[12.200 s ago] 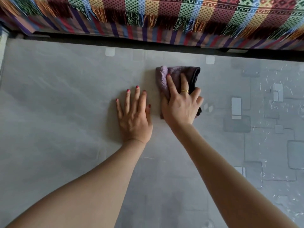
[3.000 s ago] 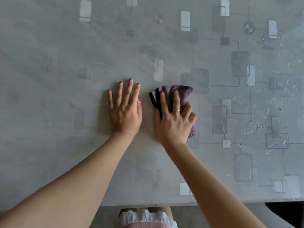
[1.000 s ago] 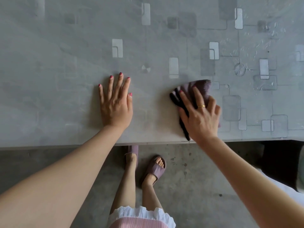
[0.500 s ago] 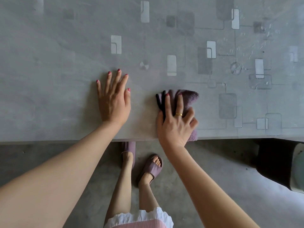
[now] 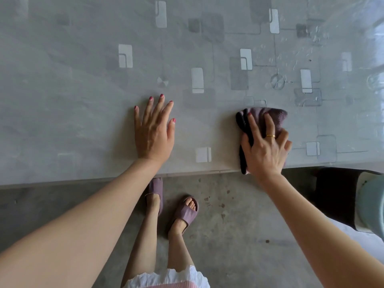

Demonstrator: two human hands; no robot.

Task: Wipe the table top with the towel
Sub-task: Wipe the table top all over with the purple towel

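The grey patterned table top [image 5: 83, 80] fills the upper half of the head view, with its front edge running just below my hands. A folded purple towel [image 5: 276, 117] lies on the table at that front edge, right of centre. My right hand [image 5: 264, 150] presses down on the towel, index and middle fingers stretched over it, and its lower corner reaches the table edge. My left hand [image 5: 153, 132] rests flat on the bare table to the left, fingers straight and spread, apart from the towel.
Below the table edge lies a concrete floor [image 5: 239, 235] with my feet in purple slippers [image 5: 185, 213]. A dark object [image 5: 336, 192] and a teal rounded thing [image 5: 372, 206] stand under the table's right end. Shiny wet streaks [image 5: 311, 38] mark the table's upper right.
My right hand has slid the towel to the right along the front edge since half a second ago. My left hand has stayed flat in the same place.
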